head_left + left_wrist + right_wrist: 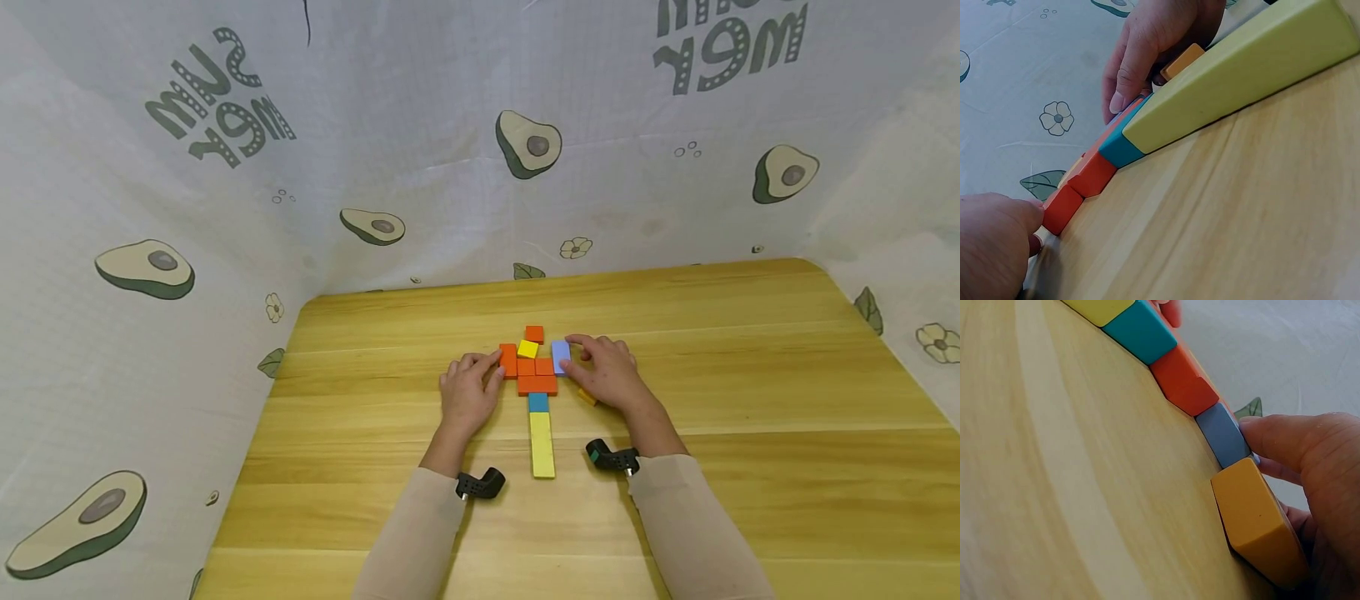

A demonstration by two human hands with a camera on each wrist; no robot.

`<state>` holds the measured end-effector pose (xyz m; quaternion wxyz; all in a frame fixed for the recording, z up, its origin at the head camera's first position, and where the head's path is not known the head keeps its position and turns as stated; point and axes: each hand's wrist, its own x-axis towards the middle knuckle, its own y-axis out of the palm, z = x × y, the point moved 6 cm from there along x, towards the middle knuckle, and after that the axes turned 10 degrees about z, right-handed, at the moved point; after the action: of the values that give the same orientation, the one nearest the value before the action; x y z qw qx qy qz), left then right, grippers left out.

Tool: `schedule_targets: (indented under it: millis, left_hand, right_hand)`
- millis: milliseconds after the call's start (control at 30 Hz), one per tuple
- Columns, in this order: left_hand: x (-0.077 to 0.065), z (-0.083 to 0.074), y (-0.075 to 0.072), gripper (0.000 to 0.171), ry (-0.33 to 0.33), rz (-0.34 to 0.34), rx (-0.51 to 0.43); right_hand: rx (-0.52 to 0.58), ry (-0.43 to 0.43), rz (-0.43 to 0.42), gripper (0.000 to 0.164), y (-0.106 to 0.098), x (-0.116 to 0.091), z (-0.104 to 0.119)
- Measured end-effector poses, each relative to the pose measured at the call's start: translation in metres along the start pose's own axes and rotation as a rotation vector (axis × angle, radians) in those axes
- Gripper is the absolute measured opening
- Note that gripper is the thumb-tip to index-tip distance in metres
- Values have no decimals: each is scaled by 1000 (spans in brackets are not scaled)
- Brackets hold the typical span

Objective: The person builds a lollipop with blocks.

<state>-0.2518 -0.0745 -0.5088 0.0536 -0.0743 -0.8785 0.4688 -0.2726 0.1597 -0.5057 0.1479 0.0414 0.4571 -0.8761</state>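
Observation:
Several flat coloured blocks form a figure on the table. My left hand (471,392) touches the outer side of an upright red block (507,361) with its thumb and a fingertip. My right hand (609,372) holds a light blue block (561,357) between thumb and index finger, at the figure's right side. Short red blocks (535,367) lie between these two, above a wide red block (537,385). A teal block (538,402) and a long yellow-green block (542,446) extend below. An orange block (1250,509) lies under my right hand.
Above the middle red blocks lies a tilted yellow block (528,349), with a small red block (534,334) beyond it. A patterned white curtain (435,150) rises behind the wooden table (360,467) and along its sides. Each wrist carries a black camera (483,484).

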Motion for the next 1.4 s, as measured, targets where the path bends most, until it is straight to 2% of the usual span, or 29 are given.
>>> schedule_targets:
  millis: [1400]
  left_hand:
    - [0,0,1,39,-2,-4,-15]
  right_hand:
    - [-16,6,-11,53,-1,-1,4]
